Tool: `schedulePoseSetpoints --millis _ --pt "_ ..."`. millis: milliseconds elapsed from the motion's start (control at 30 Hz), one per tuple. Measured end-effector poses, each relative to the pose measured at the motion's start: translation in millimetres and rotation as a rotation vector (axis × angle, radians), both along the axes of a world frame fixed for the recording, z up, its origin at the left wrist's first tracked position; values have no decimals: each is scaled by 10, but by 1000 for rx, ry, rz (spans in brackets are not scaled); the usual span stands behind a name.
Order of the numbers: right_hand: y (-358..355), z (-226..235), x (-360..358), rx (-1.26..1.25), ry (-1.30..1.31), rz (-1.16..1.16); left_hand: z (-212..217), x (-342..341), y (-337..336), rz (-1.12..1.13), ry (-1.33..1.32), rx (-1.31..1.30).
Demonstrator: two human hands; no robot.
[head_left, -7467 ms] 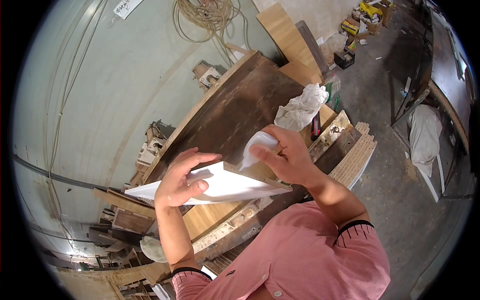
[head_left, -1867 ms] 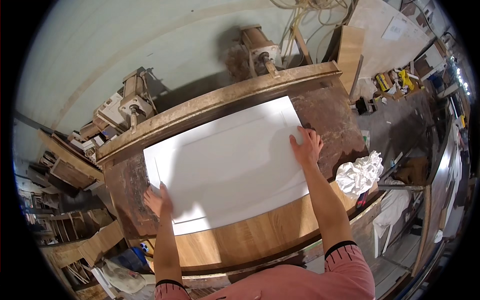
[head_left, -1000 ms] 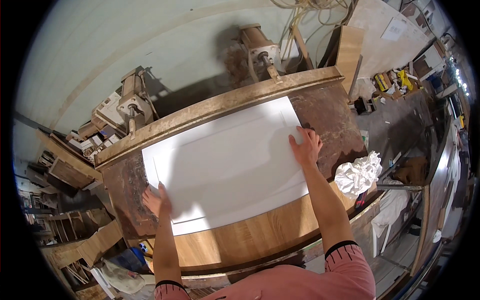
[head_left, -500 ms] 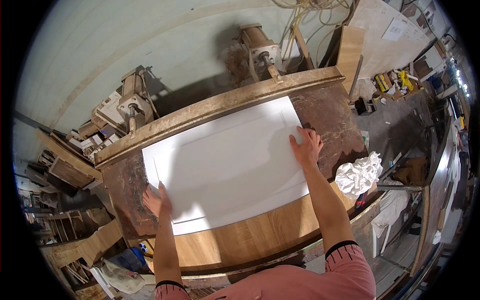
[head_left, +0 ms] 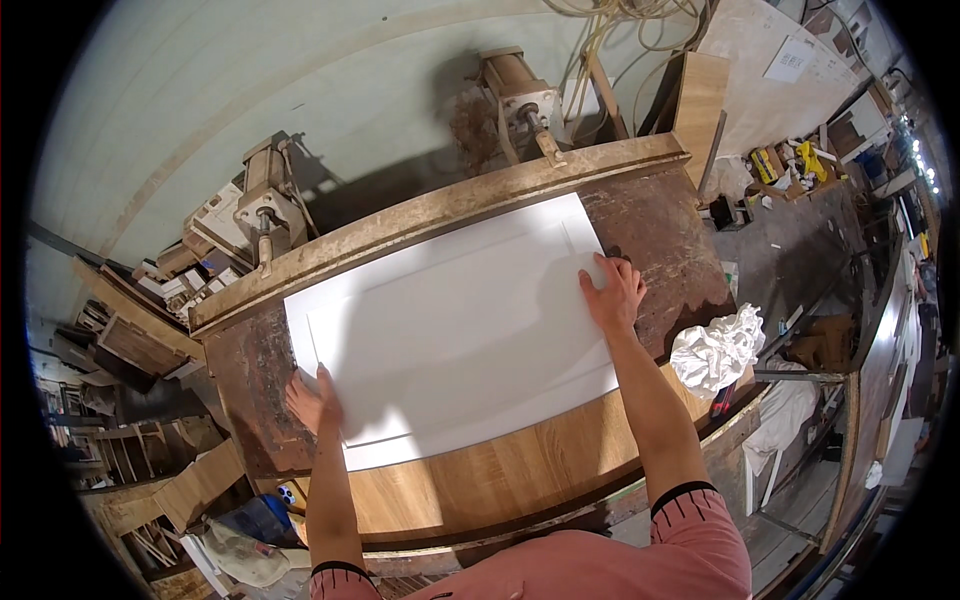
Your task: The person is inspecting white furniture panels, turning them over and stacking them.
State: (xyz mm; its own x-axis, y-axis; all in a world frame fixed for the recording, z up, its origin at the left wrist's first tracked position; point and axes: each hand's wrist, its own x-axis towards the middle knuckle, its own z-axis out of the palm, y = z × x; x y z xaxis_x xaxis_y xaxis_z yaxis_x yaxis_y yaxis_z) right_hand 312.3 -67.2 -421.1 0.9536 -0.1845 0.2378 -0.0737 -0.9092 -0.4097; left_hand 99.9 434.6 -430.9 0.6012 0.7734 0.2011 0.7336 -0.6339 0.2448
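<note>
White framed panel (head_left: 470, 330) lies face up on the brown worktop (head_left: 248, 370), between the person and the wooden rail (head_left: 450, 207) at the far edge. A wood-grain board (head_left: 520, 462) shows along the panel's near long edge; whether it runs beneath cannot be told. The hands are well apart: left hand (head_left: 315, 402) at the left short edge, right hand (head_left: 617, 292) at the right short edge, thumbs towards the face and fingers at the outer side — whether either clamps the panel cannot be told. In this inspector's judgement, steadying it well calls for even, light pressure from both sides, the panel kept flat, and thumbs clear of the recessed lines — uneven force could skew it. Count: one panel, two hands, one wood-grain board at the near edge, one rail, two cylinders on the wall side, at left (head_left: 263, 185) and right (head_left: 512, 80), and one crumpled white sheet (head_left: 718, 352) near the worktop's right end.
</note>
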Motion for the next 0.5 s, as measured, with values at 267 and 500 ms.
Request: schedulePoseSetpoints --millis 267,500 --pt "-12 -7 1 10 -4 5 8 2 -5 4 7 -23" --pt "-9 -10 -6 1 -14 8 -5 -5 5 13 12 -23"
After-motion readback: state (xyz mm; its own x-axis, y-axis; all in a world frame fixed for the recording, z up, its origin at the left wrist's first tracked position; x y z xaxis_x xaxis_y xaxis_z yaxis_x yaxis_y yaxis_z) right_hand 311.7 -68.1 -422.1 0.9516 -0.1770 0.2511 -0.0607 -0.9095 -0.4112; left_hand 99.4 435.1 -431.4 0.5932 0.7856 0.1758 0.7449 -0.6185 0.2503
